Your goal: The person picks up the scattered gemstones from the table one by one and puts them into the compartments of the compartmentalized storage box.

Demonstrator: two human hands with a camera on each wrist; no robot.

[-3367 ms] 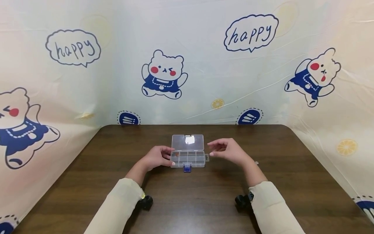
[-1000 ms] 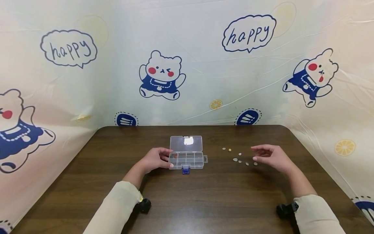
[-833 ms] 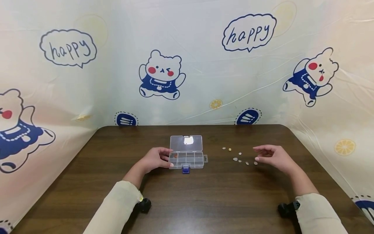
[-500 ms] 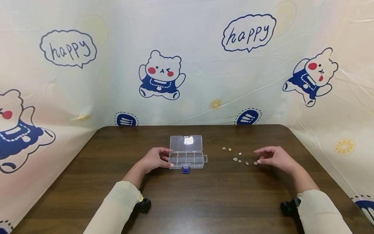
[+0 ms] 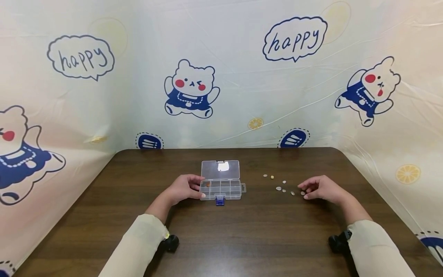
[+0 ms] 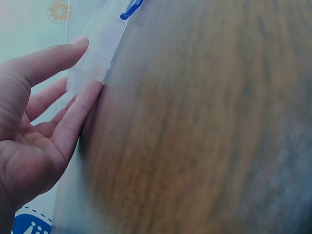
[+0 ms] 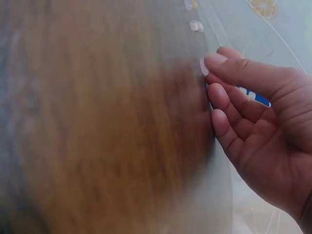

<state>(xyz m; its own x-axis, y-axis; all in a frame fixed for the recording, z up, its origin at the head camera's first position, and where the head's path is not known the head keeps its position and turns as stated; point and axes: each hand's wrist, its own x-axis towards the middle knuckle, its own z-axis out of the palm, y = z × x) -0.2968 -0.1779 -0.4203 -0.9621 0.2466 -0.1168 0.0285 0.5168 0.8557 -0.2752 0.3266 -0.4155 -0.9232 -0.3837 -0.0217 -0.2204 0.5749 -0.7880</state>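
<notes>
A clear plastic compartment box (image 5: 225,188) lies on the brown table with its lid (image 5: 211,169) raised backward and a blue latch (image 5: 220,200) in front. One small reddish piece (image 5: 208,184) sits in its back-left compartment. My left hand (image 5: 181,188) holds the box's left end, thumb at the front corner and fingers behind. Over on the right, the thumb and index finger of my right hand (image 5: 322,188) stand on either side of a small whitish stone-like piece (image 5: 302,193). In the right wrist view the pale piece (image 7: 204,66) is right beside the thumb tip; a firm pinch does not show.
Several small pale pieces (image 5: 278,188) and a yellowish one (image 5: 272,177) are scattered between the box and my right hand. A hanging tab (image 5: 243,187) sticks out of the box's right end. Behind the table (image 5: 221,234) hangs a printed cloth (image 5: 235,77).
My right hand has gone from beside the box to the right, uncovering the scattered pieces, then lowered around the rightmost one. The left hand stays at the box.
</notes>
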